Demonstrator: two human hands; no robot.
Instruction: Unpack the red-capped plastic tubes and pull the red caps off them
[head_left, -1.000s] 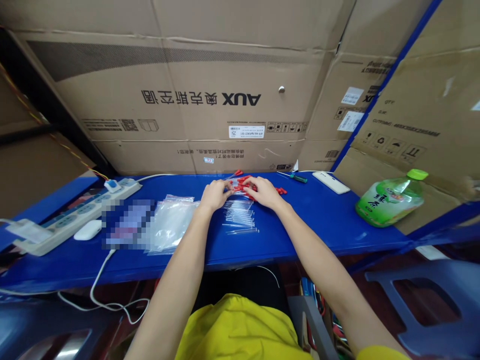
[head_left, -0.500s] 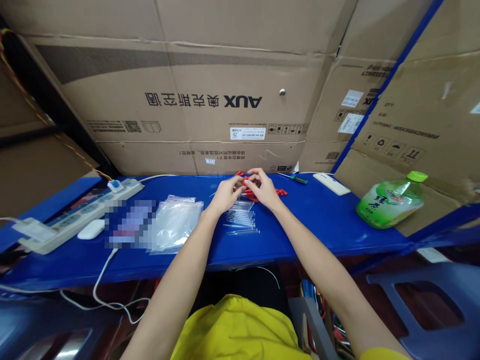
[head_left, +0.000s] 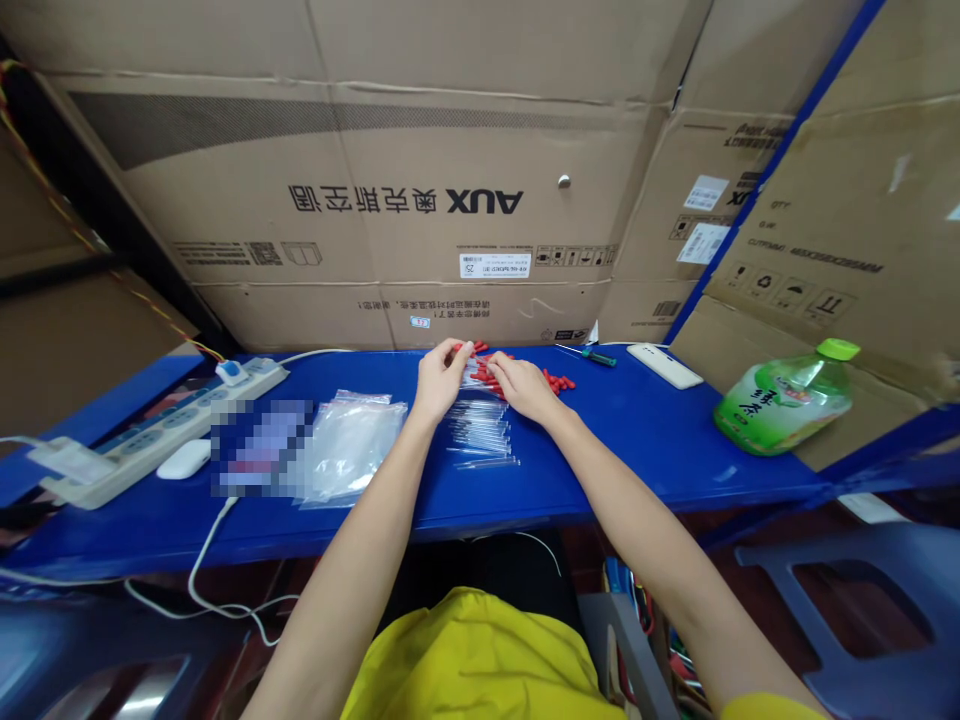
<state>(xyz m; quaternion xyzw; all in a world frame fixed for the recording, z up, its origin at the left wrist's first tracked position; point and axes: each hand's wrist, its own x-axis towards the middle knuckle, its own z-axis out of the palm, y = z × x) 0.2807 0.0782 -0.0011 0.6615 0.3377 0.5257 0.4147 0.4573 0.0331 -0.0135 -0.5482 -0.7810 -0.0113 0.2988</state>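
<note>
My left hand (head_left: 440, 385) is closed in a pinch at the left end of the pile, with a small red piece (head_left: 458, 347) at its fingertips. My right hand (head_left: 523, 386) reaches into the loose red pieces (head_left: 559, 383), thumb and fingers drawn together; what lies between them is hidden. Below both hands, a bundle of thin, shiny rods (head_left: 478, 428) rests on the blue table (head_left: 585, 480), roughly side by side. A few rods lie a little apart at the near edge of the bundle.
Clear plastic bags (head_left: 356, 445) lie left of the rods, beside a blurred-out phone-like object (head_left: 262, 445). Farther left are a white case (head_left: 184, 459) and a power strip (head_left: 172, 425). Rightward lie a green-handled screwdriver (head_left: 598, 357), a white phone-like slab (head_left: 664, 366) and a green bottle (head_left: 784, 398).
My hands, close together over the pile before, have moved apart. The left one has shifted slightly left with a red piece, and the right one has lowered onto the red pieces.
</note>
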